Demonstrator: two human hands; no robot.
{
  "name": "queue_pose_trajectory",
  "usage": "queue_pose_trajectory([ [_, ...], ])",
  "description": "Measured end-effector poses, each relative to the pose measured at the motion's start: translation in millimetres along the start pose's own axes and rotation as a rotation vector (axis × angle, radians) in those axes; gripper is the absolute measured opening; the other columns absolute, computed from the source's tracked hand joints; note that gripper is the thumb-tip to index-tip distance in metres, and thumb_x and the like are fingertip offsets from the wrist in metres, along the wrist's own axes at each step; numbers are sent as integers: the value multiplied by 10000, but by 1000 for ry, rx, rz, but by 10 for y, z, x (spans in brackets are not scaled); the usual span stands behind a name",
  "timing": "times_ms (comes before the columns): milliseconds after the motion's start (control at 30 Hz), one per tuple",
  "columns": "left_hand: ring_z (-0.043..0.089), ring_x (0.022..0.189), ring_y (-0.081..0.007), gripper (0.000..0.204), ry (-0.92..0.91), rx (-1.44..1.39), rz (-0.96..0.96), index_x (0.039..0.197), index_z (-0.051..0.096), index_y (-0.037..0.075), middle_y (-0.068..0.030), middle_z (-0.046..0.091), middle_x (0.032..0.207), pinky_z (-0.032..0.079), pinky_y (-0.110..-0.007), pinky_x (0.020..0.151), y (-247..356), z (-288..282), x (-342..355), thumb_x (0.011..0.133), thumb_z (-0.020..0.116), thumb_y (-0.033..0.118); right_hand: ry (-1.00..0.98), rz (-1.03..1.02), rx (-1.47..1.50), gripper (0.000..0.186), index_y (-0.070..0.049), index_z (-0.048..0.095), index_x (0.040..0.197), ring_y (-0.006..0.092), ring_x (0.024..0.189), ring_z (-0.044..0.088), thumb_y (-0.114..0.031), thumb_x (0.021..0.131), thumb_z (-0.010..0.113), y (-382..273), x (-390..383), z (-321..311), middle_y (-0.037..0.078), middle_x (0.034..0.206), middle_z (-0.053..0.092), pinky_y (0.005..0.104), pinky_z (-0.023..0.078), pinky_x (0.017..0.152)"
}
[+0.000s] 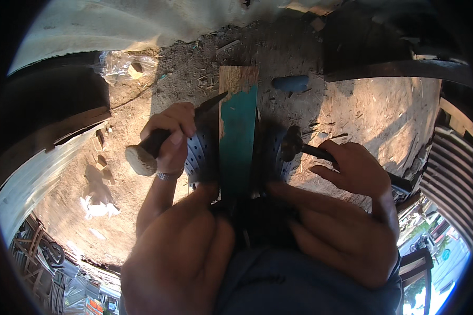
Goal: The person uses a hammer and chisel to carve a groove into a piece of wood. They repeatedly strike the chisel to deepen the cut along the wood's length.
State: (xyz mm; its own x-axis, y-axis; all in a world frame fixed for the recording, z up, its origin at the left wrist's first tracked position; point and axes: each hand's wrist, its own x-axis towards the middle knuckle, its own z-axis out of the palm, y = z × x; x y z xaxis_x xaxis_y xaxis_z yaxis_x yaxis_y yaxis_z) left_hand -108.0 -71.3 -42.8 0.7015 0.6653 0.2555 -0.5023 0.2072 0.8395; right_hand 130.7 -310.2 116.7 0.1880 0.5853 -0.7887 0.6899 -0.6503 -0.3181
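Note:
A narrow wooden board (237, 142) extends away from me between my feet. Teal-green paint covers most of it, and bare wood shows at the far end with a ragged paint edge. My left hand (169, 134) is closed round a chisel (212, 104) with a dark blade and a pale, battered butt end. The blade's tip is over or against the board's left edge near the bare wood; I cannot tell if it touches. In my right hand (353, 167) is a hammer (292, 143), gripped by its dark handle. Its dark head is above my right foot, apart from the chisel.
Perforated sandals (197, 157) are on my feet, either side of the board. A blue oblong object (291, 83) lies on the dirt floor beyond. Clear plastic (126, 65) and small wood pieces (101, 163) lie at left. Corrugated sheets (452, 173) stand at right.

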Motion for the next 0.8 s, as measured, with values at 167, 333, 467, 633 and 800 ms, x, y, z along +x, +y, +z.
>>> queue_pose_trajectory([
  [167,450,769,-222,130,311,-59,27,832,472,71,-102,493,759,359,-438,854,241,-418,5,857,552,170,184,276,236,354,-48,641,1171,302,653,612,-311,947,722,598,328,483,147,676,596,421,453,621],
  [333,484,798,-233,87,576,121,27,852,523,74,-95,503,766,403,-452,945,411,-657,-259,851,585,135,370,215,463,306,-60,636,1189,175,554,527,-250,964,719,1036,629,1197,42,627,534,369,420,554],
  [467,519,828,-237,110,493,189,-43,916,518,43,-139,580,832,407,-453,932,86,-833,-432,889,565,138,277,373,1009,224,-56,646,1125,69,480,446,-220,985,703,1125,761,1619,-21,622,522,279,353,457],
  [633,557,787,-219,104,509,366,-143,901,584,77,-103,617,809,440,-421,856,127,-668,-401,865,621,168,185,330,1263,280,-25,651,1048,178,583,530,-299,992,673,1223,903,2057,66,697,577,344,423,520],
  [800,596,747,-200,101,459,659,-267,885,650,111,-68,654,786,473,-389,780,245,-581,-311,840,676,198,218,302,1181,384,-8,668,1055,369,765,657,-382,970,659,1375,1179,2463,224,835,673,466,508,648],
])
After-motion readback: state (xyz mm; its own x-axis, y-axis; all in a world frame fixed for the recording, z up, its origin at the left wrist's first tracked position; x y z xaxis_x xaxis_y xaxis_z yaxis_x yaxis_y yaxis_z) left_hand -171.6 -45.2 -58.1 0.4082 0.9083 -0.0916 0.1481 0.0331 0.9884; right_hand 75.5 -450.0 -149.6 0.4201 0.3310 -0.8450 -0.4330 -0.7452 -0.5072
